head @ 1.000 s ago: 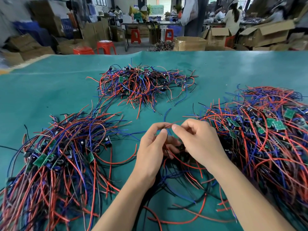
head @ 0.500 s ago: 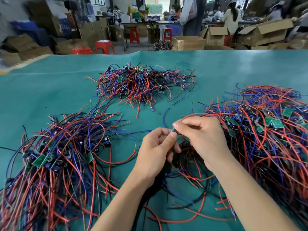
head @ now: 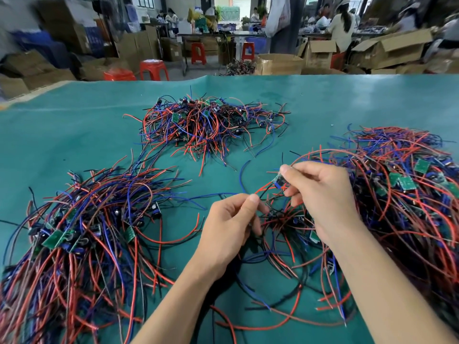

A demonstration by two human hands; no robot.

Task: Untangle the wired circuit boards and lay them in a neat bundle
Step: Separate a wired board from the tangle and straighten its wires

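Untangling wired boards on your green bench (head: pixel 74 125).
Three wire heaps lie around you: left heap (head: pixel 82 234), right heap (head: pixel 402 194), far heap (head: pixel 211 122). Your right hand (head: pixel 320 194) pinches a small circuit board (head: pixel 280 181) between the heaps; your left hand (head: pixel 228 227) pinches its wires (head: pixel 263 188).

Bare green mat (head: pixel 74 135) lies open at far left, while three wire heaps (head: pixel 208 122) crowd the middle.

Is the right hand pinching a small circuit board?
Yes, the right hand pinches a small green circuit board between thumb and forefinger, above the teal table mat.
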